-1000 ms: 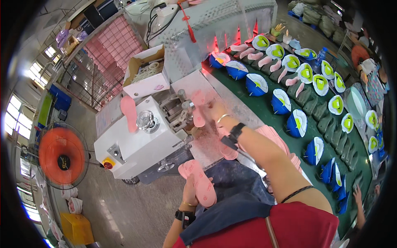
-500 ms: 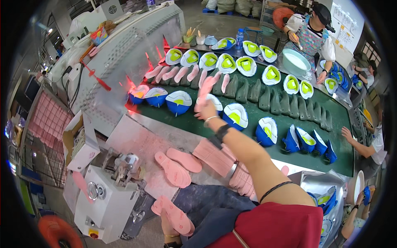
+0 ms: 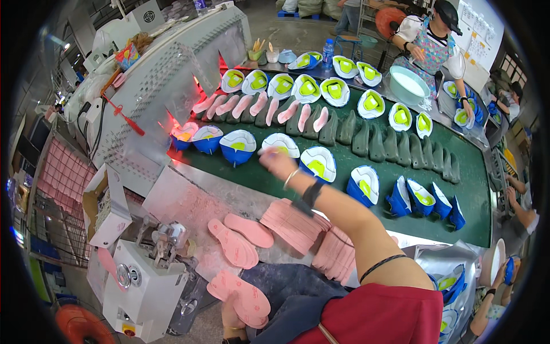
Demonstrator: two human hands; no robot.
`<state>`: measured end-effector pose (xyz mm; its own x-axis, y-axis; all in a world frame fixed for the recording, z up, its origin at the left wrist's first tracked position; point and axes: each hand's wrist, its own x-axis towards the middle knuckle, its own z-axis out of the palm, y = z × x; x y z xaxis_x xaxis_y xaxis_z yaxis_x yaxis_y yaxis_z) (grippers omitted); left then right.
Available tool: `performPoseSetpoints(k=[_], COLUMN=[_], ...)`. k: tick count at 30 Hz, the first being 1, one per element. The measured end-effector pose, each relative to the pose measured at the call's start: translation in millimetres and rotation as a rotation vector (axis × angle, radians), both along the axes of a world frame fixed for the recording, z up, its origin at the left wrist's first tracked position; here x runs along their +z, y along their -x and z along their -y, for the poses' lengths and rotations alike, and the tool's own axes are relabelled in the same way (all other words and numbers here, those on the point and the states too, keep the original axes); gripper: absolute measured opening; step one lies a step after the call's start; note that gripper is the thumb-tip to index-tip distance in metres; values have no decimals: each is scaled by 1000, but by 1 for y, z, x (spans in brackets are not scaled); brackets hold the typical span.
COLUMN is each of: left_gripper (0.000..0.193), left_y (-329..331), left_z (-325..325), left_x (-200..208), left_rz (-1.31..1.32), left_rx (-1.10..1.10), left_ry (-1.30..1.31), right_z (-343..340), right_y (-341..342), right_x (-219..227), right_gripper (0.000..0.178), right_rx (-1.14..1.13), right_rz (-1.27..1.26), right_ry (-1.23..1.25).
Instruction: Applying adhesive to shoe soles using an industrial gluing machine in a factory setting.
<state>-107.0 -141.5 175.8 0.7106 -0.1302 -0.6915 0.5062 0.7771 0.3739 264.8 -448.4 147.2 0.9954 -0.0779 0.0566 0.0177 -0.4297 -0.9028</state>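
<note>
My left hand [image 3: 231,312] grips a pair of pink insoles [image 3: 240,292] low in the picture, beside my lap. Stretched out over the green conveyor belt [image 3: 229,176], my right hand [image 3: 279,164] is smeared by motion, and its fingers are hard to make out. It is just in front of a blue-and-white shoe upper [image 3: 281,143]. Beyond it a row of dark green shoe lasts [image 3: 375,143] crosses the belt. Pink insoles [image 3: 288,112] lie on the lasts toward the left. Two loose insoles [image 3: 234,243] rest on the metal table, with stacked insoles [image 3: 295,225] to their right.
A white machine [image 3: 146,286] with a metal head stands at lower left. Red light glows at the heated tunnel [image 3: 189,117] on the belt's left end. Across the belt, a person [image 3: 431,46] works beside a pale basin [image 3: 409,86]. More uppers [image 3: 366,184] line both belt edges.
My right hand has let go of a pink insole, now lying on the lasts, and drawn back toward me. The left hand still holds its insoles. The view has shifted slightly.
</note>
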Motion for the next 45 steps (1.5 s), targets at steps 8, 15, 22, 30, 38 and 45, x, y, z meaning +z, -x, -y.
performPoseSetpoints(k=[8,15,22,30,38,45], left_gripper=[47,59,61,62,62,56], left_y=[3,27,43,45,56,41], left_z=[-15,-26,-27,-34,-42,-24], left_x=[2,25,26,17,4,7], left_rz=[255,82,106,79,55,17], left_rx=[-279,146,66,57,-53,6], left_ry=[-1142,-35,-86,-155,-195,-171], right_z=[-172,-202,-286,-240,-312,-206], right_y=[272,184,102,106,90,17], right_x=[37,7,13,56,14,-8], right_gripper=[31,39,47,41,39,27], right_rx=[835,541,445,398,246,-220], right_rz=[-154,-171,-80,259,-352,104], right_ry=[31,-3,196,513,-86,71])
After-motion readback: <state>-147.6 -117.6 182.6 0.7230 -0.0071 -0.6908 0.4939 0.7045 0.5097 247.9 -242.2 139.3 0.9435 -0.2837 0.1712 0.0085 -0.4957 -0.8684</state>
